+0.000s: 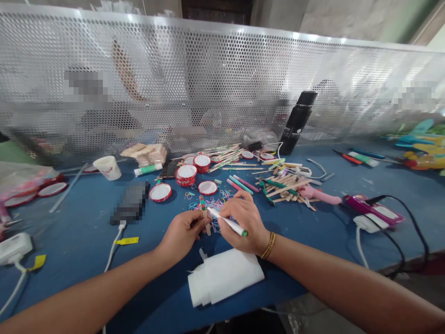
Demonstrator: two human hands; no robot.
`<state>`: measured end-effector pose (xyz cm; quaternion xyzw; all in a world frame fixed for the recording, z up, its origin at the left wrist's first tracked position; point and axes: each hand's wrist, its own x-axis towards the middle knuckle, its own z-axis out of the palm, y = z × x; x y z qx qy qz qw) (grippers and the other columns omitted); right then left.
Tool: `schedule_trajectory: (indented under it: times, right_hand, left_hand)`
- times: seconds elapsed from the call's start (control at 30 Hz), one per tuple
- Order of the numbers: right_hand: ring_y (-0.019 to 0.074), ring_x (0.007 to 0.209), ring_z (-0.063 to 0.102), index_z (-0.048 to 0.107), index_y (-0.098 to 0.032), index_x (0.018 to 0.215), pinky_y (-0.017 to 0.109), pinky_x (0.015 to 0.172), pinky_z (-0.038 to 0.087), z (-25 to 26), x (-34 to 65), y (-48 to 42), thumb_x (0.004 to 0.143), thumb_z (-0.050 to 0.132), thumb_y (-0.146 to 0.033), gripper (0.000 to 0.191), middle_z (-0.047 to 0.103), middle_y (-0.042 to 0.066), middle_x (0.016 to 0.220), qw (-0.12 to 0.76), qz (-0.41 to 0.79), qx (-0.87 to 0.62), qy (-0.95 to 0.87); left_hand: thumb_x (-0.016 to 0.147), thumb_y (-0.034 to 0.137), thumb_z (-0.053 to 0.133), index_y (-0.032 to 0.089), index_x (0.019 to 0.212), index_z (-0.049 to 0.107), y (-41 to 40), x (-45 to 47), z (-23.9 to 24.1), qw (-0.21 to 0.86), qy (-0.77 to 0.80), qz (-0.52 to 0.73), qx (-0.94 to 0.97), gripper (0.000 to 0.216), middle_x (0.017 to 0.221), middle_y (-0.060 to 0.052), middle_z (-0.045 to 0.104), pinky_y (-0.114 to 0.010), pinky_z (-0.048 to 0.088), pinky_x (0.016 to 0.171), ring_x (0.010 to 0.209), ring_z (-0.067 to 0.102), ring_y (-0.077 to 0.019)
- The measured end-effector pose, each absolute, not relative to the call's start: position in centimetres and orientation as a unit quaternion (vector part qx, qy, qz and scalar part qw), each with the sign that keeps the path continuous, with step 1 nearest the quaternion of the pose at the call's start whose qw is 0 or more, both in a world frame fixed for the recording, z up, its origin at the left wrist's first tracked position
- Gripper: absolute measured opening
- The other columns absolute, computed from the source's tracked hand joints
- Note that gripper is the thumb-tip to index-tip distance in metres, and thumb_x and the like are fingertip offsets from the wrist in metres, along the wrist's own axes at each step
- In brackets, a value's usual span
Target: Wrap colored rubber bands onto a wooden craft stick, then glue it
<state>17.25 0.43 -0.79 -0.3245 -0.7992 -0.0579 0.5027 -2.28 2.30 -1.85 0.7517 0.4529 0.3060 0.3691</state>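
The right hand (246, 220) grips a white marker (233, 225) between thumb and fingers, its green end pointing near and right. The marker's other end meets or nearly meets a slim wooden stick (205, 214) — whether they touch, I cannot tell. The left hand (182, 232) pinches that stick between thumb and fingers; it stands out above and below the grip, with green and red marks toward its far end. A gold-coloured bracelet (269, 245) circles the right wrist.

Just beyond the fingers lies a loose scatter of coloured rubber bands (212, 203), and on the near side, by the right wrist, a folded white sheet (227, 278) rests on the blue table (156, 297). Past the bands, pink and teal pens (240, 184) lie side by side. To their right is a heap of wooden sticks (288, 189), with a pink glue gun (323, 196) at its right edge and a purple power strip (378, 211) farther right.

On the left lies a blurred-out dark phone (130, 203) with a white cable; beyond it stands a paper cup (107, 168). Red-rimmed round pieces (187, 172) sit far of the bands, some stacked. At the far edge, a black bottle (298, 123) leans by a perforated metal screen (222, 88).
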Motion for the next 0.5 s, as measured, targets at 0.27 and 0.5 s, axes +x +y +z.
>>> schedule_trajectory:
  times: [0.27,0.5]
  right_hand:
    - [0.0148,0.067,0.062,0.05,-0.022,0.077,0.039,0.084,0.038,-0.8,17.05,0.53,0.083,0.054,-0.016,0.009,0.066,-0.002,0.071,0.494,-0.055,-0.32,-0.806]
    - [0.0145,0.066,0.062,0.049,-0.022,0.076,0.039,0.084,0.038,-0.86,17.11,0.42,0.081,0.056,-0.015,0.01,0.066,-0.002,0.07,0.505,-0.068,-0.322,-0.798]
  left_hand:
    - [0.094,0.041,0.051,0.018,0.067,0.06,2.36,-2.36,-1.96,0.371,0.449,0.309,0.751,0.036,0.063,0.001,0.059,-0.021,0.043,0.053,0.057,0.053,-0.012]
    - [0.094,0.041,0.051,0.017,0.068,0.06,2.42,-2.36,-2.12,0.372,0.449,0.309,0.752,0.036,0.064,0.001,0.06,-0.021,0.043,0.054,0.057,0.053,-0.0121]
